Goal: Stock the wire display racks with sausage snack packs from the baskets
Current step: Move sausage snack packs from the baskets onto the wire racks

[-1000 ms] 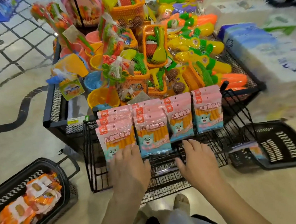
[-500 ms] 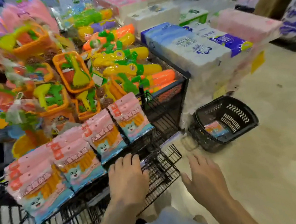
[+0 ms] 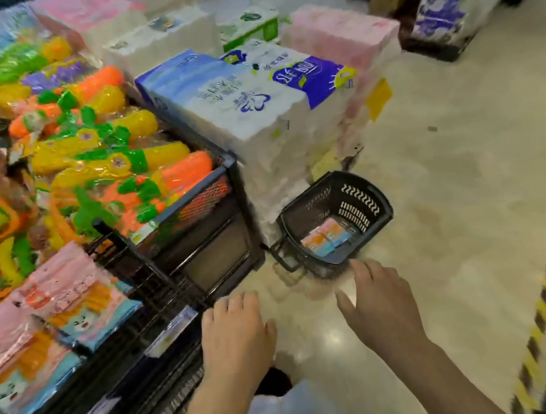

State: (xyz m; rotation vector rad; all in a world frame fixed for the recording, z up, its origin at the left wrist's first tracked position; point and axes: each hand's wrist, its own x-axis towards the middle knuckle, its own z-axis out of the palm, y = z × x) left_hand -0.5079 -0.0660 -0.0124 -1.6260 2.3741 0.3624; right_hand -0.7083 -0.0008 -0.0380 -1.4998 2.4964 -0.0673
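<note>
Black plastic makes up the shopping basket [image 3: 363, 197] on the pale floor [image 3: 469, 166] right of centre in the head view, and a few pink and blue snack packs [image 3: 327, 240] lie flat in its bottom. More sausage snack packs [image 3: 60, 313], pink above with orange sticks and a blue cartoon band below, stand in overlapping rows on the black wire rack [image 3: 158, 283] at the lower left of the frame.

Both hands reach forward from the bottom edge, palms down. The left hand [image 3: 235, 339] has its fingers straight and close together, the tips at the near corner of the rack; whether they touch the wire cannot be told through the blur. It holds nothing. The right hand [image 3: 380, 310] is spread wide, fingers apart, over the floor just short of the basket's near rim, and it too holds nothing.

Behind the rack, a dark mesh bin [image 3: 203, 197] carries orange, yellow and green toy water guns [image 3: 108, 163]. Stacked tissue packs [image 3: 255, 114] in white, blue and pink stand beside the bin, touching the basket's far side
</note>
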